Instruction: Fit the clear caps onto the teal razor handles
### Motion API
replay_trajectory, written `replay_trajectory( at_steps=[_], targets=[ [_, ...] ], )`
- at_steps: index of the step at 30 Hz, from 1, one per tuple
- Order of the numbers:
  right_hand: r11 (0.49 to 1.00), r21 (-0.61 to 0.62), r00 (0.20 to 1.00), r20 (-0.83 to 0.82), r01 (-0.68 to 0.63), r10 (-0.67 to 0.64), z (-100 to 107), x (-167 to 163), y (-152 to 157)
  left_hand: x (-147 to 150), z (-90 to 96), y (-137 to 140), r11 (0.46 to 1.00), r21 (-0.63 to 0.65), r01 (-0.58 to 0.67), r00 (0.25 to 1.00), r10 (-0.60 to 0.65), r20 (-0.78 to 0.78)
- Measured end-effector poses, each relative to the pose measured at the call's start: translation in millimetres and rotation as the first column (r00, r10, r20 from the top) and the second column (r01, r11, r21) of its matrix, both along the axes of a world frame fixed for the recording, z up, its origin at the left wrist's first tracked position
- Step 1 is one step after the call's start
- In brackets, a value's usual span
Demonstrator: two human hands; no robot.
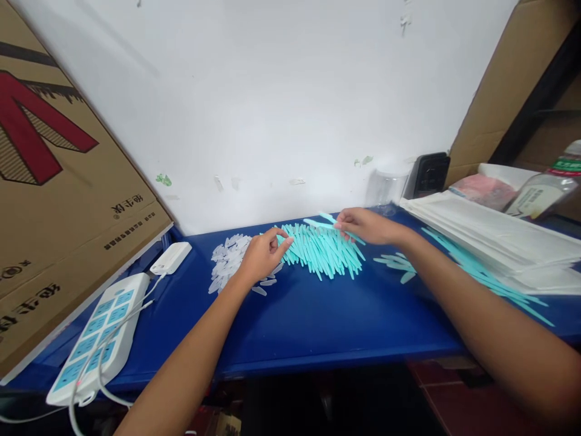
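Pile of teal sticks [324,249] sits mid-counter, directly between your two hands. Your left hand [263,257] rests at the pile's 9 o'clock edge, fingers curled narrow with thumb and forefinger pinched close; whether a piece is caught in them, you cannot tell. Just beneath and at 9 o'clock of that hand lies a heap of clear plastic caps [229,260], touching the teal pile's edge. Your right hand [365,225] lies at the pile's 1 o'clock, palm down, fingertips closed on a few teal sticks lifted slightly off the top. A smaller scatter of teal pieces [397,265] lies under your right wrist. At 3 o'clock, a stack of white sheets [494,236]. A clear jar [385,188] stands at the wall at 1 o'clock; contents not discernible. Both forearms reach forward across the blue counter [318,321]. Power strip [97,333] at 8 o'clock.
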State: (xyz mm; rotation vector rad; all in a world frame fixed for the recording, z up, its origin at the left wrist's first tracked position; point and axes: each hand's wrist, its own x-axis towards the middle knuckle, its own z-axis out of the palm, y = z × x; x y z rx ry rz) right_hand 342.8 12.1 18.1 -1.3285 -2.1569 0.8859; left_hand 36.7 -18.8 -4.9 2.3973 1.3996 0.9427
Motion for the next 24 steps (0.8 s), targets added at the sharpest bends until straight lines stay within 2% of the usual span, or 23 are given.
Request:
replay_trajectory(
  at_steps=[5, 8, 11, 18, 24],
  targets=[
    [0.974, -0.070, 0.965, -0.167, -0.215, 0.201, -7.4, -37.4, -22.6, 6.7, -4.6, -2.2, 0.998, -0.016, 0.067, 0.996, -0.066, 0.067],
    [0.962, -0.071, 0.950, -0.193, -0.263, 0.245, -12.7, -47.8, -27.9, 8.0, -6.5, -1.2, 0.988, -0.077, 0.137, 0.973, -0.119, 0.198],
    [0.957, -0.080, 0.945, -0.200, -0.279, 0.258, -10.9, -50.1, -31.0, 8.5, -7.8, 0.9, 0.972, -0.157, 0.176, 0.931, -0.113, 0.348],
    [0.943, -0.116, 0.928, -0.247, -0.313, 0.278, -5.1, -51.7, -37.7, 12.4, -7.2, -0.4, 0.953, -0.191, 0.235, 0.935, -0.167, 0.313],
    [0.920, -0.127, 0.908, -0.257, -0.371, 0.331, -3.1, -51.8, -39.2, 13.2, -6.5, -1.2, 0.929, -0.254, 0.269, 0.908, -0.156, 0.389]
  ],
)
